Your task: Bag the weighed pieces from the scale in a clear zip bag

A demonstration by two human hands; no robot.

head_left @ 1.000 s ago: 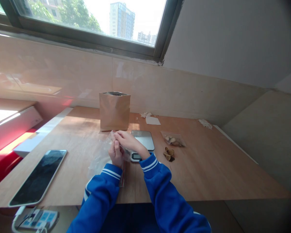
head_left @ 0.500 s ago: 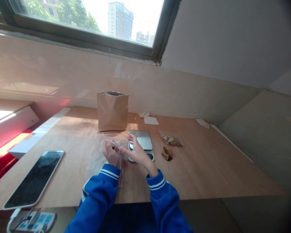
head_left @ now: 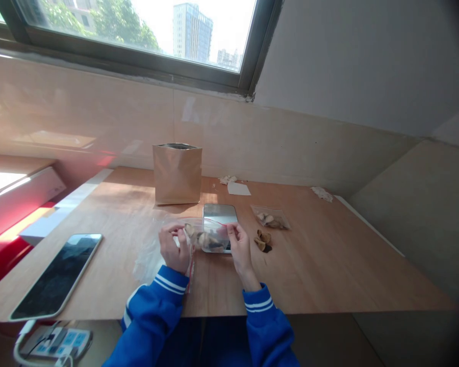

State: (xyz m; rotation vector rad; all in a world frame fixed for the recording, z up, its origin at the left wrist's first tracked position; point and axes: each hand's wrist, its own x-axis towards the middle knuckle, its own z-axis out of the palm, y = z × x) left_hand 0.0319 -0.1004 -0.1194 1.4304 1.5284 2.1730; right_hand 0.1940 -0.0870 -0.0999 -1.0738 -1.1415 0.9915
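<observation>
Between my hands a clear zip bag (head_left: 210, 240) with brownish dried slices inside is stretched out in front of a small kitchen scale (head_left: 220, 213). My left hand (head_left: 175, 248) grips the bag's left end, its fingers curled. With thumb and fingertips, my right hand (head_left: 239, 245) pinches the right end near the red zip line. The bag hides the lower part of the scale. Under my left hand lie flat clear bags (head_left: 149, 260) with a red edge. Right of the scale are loose dried brown pieces (head_left: 263, 240) and another filled zip bag (head_left: 271, 219).
A brown paper pouch (head_left: 178, 176) stands with its top open behind the scale. White paper (head_left: 238, 189) and crumpled tissue (head_left: 227, 179) lie at the back, more tissue (head_left: 321, 194) farther right. A tablet (head_left: 57, 278) lies at left, above a power strip (head_left: 61, 342).
My right hand has moved right and down and now pinches the bag's edge. The bag has been drawn out across the scale's front, so its contents show.
</observation>
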